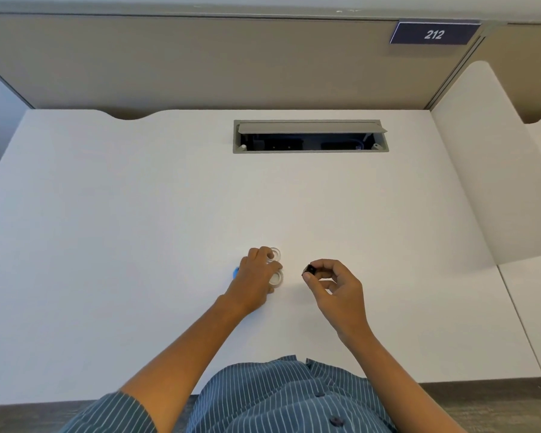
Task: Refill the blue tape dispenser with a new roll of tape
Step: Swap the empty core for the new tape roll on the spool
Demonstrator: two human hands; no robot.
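Observation:
My left hand rests on the white desk, its fingers over two clear tape rolls: one roll at the fingertips, another just nearer me. A sliver of the blue tape dispenser shows at the hand's left edge; the rest is hidden under the hand. I cannot tell whether the hand grips a roll or only touches it. My right hand hovers to the right, thumb and forefinger pinched on a small black core piece.
An open cable hatch is set into the desk at the back centre. A beige partition wall runs behind the desk, with a "212" sign. A white side panel borders the right.

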